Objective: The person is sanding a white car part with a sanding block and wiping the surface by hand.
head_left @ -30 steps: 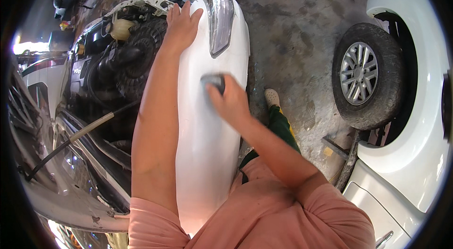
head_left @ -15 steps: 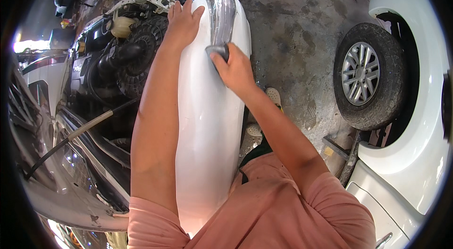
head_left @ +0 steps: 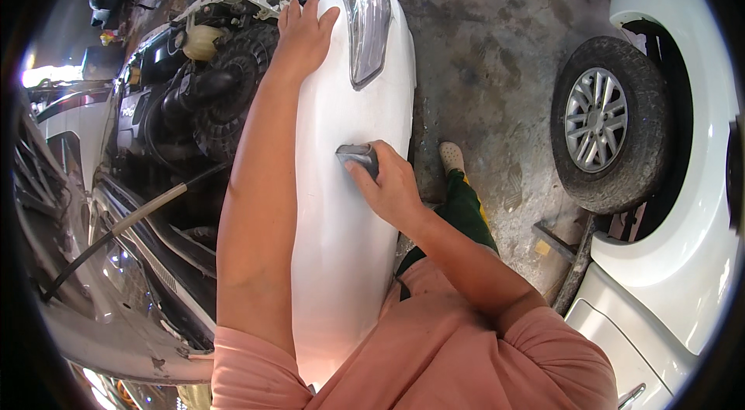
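My left hand (head_left: 304,41) rests with fingers apart on the upper inner edge of a white car fender (head_left: 337,255), beside the clear headlight (head_left: 365,37). My forearm runs down along the open engine bay. My right hand (head_left: 392,185) grips a dark grey, block-like pad (head_left: 357,158) against the fender's white surface, below the headlight's pointed lower end.
The engine bay (head_left: 194,107) with a pale reservoir (head_left: 200,43) and a prop rod (head_left: 159,200) is at left. At right stands another white vehicle (head_left: 652,278), its dark wheel (head_left: 609,123) and a metal bar (head_left: 552,241) low beside it. My foot (head_left: 452,158) is on the stained floor (head_left: 481,60).
My right hand with the pad moved up toward the headlight, then back down the fender to a little below where it started. My left hand stays at nearly the same spot.
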The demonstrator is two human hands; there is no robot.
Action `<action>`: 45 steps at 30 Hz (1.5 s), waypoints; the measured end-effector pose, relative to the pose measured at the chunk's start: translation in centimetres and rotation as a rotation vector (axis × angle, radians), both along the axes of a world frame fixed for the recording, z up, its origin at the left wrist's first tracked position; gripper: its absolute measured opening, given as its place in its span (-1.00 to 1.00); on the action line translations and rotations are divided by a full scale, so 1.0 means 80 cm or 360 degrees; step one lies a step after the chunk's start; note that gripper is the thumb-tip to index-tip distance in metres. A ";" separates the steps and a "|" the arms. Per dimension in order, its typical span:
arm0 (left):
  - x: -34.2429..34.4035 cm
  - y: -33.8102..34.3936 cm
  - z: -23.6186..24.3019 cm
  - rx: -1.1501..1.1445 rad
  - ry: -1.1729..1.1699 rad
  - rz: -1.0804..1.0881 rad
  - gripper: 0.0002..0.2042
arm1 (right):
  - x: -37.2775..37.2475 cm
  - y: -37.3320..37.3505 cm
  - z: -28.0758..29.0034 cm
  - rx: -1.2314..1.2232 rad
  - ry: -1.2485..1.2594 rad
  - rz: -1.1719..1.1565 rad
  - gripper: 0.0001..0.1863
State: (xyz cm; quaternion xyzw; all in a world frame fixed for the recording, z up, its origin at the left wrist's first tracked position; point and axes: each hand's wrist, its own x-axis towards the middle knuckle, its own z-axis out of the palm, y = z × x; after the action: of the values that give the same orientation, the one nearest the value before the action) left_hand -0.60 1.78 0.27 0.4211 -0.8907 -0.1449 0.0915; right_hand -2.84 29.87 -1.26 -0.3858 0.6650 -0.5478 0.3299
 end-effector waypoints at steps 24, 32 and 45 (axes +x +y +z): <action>-0.004 -0.001 0.003 0.0015 -0.0065 0.0006 -0.30 | -0.069 -0.079 -0.032 0.0308 -0.0293 -0.0397 -0.62; -0.002 0.003 0.003 0.0014 -0.0097 -0.0005 -0.30 | -0.078 -0.078 -0.055 0.0488 -0.0199 -0.0379 -0.59; -0.005 -0.002 0.006 -0.0029 -0.0079 -0.0016 -0.31 | -0.093 -0.078 -0.055 0.0370 -0.0007 -0.0144 -0.60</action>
State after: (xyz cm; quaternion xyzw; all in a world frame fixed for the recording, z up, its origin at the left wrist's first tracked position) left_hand -1.02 1.61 0.75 0.4191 -0.8961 -0.1267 0.0725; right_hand -10.27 23.60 -5.69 -0.3131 0.7401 -0.4822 0.3489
